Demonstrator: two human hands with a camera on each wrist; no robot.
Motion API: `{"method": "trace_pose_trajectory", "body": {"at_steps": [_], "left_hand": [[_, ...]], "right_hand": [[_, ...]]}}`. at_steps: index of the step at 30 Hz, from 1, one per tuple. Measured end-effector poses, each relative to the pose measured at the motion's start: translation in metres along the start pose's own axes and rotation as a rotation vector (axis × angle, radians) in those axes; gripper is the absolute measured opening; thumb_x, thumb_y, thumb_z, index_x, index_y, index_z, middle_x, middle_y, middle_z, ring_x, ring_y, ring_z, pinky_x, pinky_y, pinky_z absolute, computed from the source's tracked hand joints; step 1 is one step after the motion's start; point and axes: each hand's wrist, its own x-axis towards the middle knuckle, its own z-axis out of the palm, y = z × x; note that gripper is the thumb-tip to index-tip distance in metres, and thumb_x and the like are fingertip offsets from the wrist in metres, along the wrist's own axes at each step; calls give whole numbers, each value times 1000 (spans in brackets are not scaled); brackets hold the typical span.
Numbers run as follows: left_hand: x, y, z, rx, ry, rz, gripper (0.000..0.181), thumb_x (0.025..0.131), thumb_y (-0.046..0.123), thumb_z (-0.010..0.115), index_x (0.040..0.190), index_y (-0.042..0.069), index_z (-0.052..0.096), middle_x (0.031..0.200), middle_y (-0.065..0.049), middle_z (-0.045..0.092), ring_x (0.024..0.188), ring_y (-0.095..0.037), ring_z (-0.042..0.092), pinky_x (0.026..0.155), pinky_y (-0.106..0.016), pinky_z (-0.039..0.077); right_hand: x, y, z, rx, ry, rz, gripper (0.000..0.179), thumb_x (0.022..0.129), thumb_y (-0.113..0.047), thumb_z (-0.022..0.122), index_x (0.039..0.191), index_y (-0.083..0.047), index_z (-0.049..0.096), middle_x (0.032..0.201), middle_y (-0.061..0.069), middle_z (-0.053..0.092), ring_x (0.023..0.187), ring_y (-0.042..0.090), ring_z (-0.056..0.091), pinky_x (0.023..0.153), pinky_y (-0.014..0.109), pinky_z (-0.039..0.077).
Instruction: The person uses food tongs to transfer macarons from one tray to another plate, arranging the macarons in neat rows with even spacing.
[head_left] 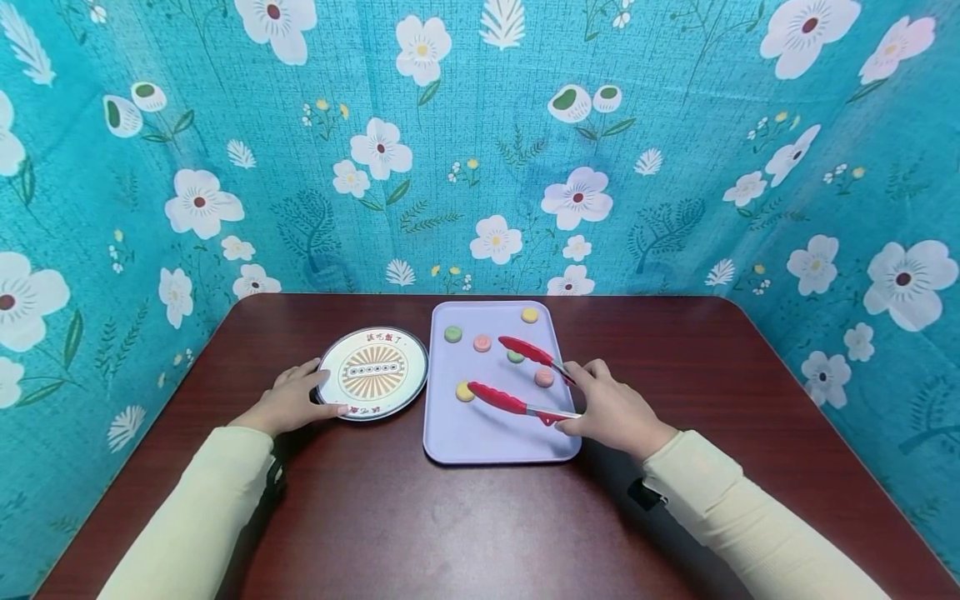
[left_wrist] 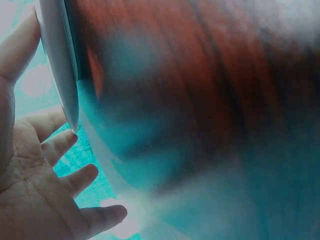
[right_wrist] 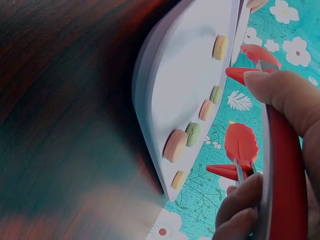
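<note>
My left hand [head_left: 288,400] rests at the left rim of a round white plate [head_left: 405,367] with a sunburst pattern. Its thumb lies over the rim, and the left wrist view shows the fingers [left_wrist: 80,180] spread and fairly straight. Held in my right hand [head_left: 611,408] are tongs [head_left: 502,400] with red tips and metal arms, their arms apart over a pale lilac tray [head_left: 495,446]. One tip overlaps a yellow macaron [head_left: 462,393] in the head view; the other is near a green macaron [head_left: 514,357]. Nothing shows between the tips.
Also on the tray are a pink macaron [head_left: 543,377], another pink one [head_left: 482,343], a green one [head_left: 453,334] and a yellow one [head_left: 529,315] at the back. A dark reddish wooden table [head_left: 420,533] carries everything. Behind it hangs a blue floral cloth [head_left: 465,183].
</note>
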Motion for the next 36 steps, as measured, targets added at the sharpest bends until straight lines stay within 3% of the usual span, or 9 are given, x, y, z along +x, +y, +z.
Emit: {"method": "trace_pose_trajectory", "body": {"at_steps": [12,20,36], "left_hand": [[-1,1,0,-7,-2,-17,104,76,62,70,146,-5,33,153,-29,18,137,-53,11,102,-74,22],[0,0,0,-10,1,-16,105,75,63,70,146,-6,33,153,-30,18,136,-53,12,102,-75,21],[-3,3,-2,-4,-9,-21,102,76,60,71,145,-6,34,153,-30,18,136,-53,12,101,-74,22]], "right_hand": [[0,-3,3,-20,-26,-3,98,65,-36,87,146,-7,41,117,17,47,69,17,53,54,28,52],[0,-3,9,-6,-29,-13,94,66,-34,87,146,-11,42,117,14,46,54,15,51,49,27,46],[0,-7,14,-50,-57,-42,92,68,-37,85,147,-17,42,111,12,48,52,15,48,47,26,44]]}}
